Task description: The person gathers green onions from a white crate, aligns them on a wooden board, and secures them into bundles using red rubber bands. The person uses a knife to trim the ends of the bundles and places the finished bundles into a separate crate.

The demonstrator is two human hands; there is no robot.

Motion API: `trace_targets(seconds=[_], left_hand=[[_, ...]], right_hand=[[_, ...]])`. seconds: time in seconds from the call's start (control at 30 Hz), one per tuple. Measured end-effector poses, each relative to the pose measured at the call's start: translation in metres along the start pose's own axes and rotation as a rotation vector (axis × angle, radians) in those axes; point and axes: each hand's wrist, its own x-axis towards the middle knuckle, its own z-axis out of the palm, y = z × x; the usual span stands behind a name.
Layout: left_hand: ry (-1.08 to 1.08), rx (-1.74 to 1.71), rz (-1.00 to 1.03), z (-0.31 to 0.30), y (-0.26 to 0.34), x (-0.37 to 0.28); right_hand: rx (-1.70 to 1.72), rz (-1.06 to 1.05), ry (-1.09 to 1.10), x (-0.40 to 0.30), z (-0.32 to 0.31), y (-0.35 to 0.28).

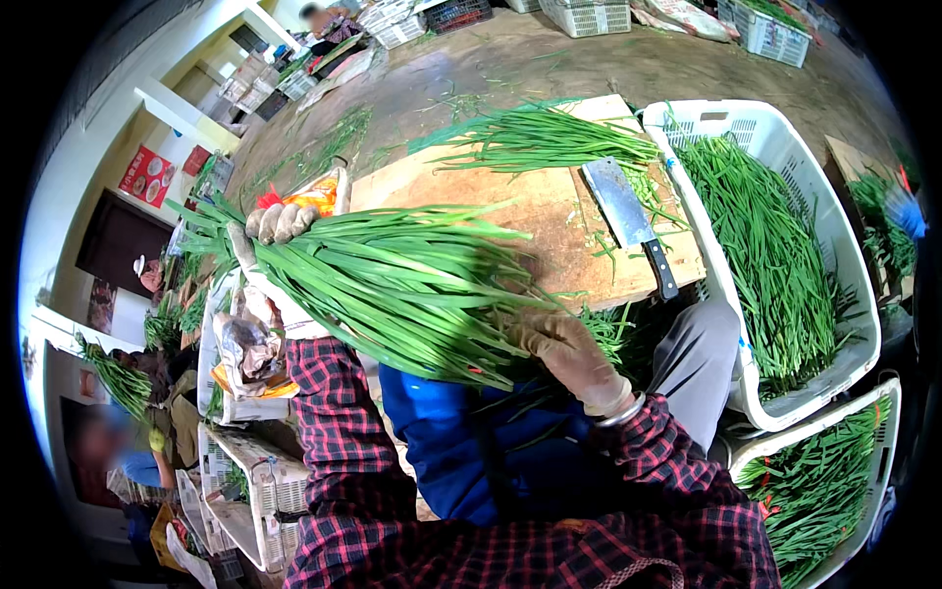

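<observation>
My gloved left hand (276,224) is closed around a large bunch of garlic chives (397,272). The bunch fans out over my lap and the near edge of a wooden board (478,180). At its right-hand ends is my right hand (574,353), in a thin glove, fingers curled against the stalks; whether they grip any is hard to see. A cleaver (622,210) with a black handle lies on the board, its handle towards me. Beyond it rests a smaller pile of chives (544,140), with cut scraps beside the blade.
A white plastic crate (765,420) full of chives stands right of the board. A second crate (894,434) holds chives with red ties. At left, a crate (208,353) carries plastic bags. Another person (140,464) is at far left. Stray leaves litter the floor (471,73).
</observation>
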Motion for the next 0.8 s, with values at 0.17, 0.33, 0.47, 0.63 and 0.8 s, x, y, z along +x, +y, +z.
trace_targets(seconds=[0.17, 0.33, 0.47, 0.63, 0.8], left_hand=[[0.113, 0.047, 0.044, -0.003, -0.008, -0.014], [0.005, 0.024, 0.029, -0.021, 0.016, -0.009], [0.059, 0.039, 0.035, -0.019, 0.006, -0.014], [0.162, 0.069, 0.014, -0.008, -0.007, -0.006], [0.254, 0.181, 0.030, -0.012, 0.009, -0.010]], right_hand=[[-0.299, 0.209, 0.083, -0.010, -0.012, 0.000], [-1.190, 0.278, 0.057, -0.039, -0.044, 0.001], [-0.711, -0.381, 0.284, 0.004, -0.018, -0.037], [-0.473, -0.393, 0.169, 0.038, 0.002, -0.042], [-0.722, -0.485, 0.133, 0.021, -0.011, -0.035]])
